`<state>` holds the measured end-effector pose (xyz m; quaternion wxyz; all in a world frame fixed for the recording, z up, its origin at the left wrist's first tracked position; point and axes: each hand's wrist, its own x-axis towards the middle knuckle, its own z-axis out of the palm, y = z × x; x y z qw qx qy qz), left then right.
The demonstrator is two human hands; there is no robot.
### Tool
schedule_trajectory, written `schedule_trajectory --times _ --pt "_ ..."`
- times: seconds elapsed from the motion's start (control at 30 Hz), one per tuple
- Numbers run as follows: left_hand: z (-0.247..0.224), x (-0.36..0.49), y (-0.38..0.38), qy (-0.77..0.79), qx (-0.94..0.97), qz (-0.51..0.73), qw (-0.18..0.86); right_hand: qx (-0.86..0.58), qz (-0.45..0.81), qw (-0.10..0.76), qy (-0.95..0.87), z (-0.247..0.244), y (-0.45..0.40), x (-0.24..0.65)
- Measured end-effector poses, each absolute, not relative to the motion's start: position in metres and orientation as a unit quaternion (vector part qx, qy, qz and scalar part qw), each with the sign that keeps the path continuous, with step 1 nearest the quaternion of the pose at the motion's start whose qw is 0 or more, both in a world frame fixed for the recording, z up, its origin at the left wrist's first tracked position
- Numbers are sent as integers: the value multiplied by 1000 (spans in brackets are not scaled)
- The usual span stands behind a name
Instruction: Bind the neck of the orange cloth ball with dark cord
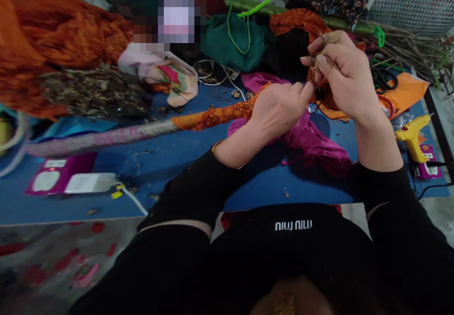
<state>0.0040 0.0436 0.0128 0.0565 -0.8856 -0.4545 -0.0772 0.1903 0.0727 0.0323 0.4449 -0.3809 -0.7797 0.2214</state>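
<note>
My left hand is closed round the orange end of a long wrapped pole, its fingertips near my right hand. Orange patterned cloth covers the pole beside that hand; farther left its wrapping is grey and purple. My right hand is raised just beyond the left, thumb and fingers pinched together. Small brownish bits show at its fingertips, too small to name. Below the right hand lies more orange cloth, with a thin dark strand hanging close by. Magenta cloth lies under and beyond my left hand.
Dried plant matter and orange fabric are heaped at left. Green cloth lies at the back. At right are black-handled scissors, a yellow glue gun and its cord. A white adapter sits near the front edge.
</note>
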Motion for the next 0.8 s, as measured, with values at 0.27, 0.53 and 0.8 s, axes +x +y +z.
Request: schedule_trajectory --times 0.27,0.53,0.8 --pt "18 4 42 -452 -889 -50 59 -373 238 455 -773 30 71 185" --pt "24 -9 52 -473 -875 -94 35 -382 417 568 -598 47 75 208" --pt "36 -34 62 -469 -872 -134 -31 -460 380 558 -577 45 100 261"
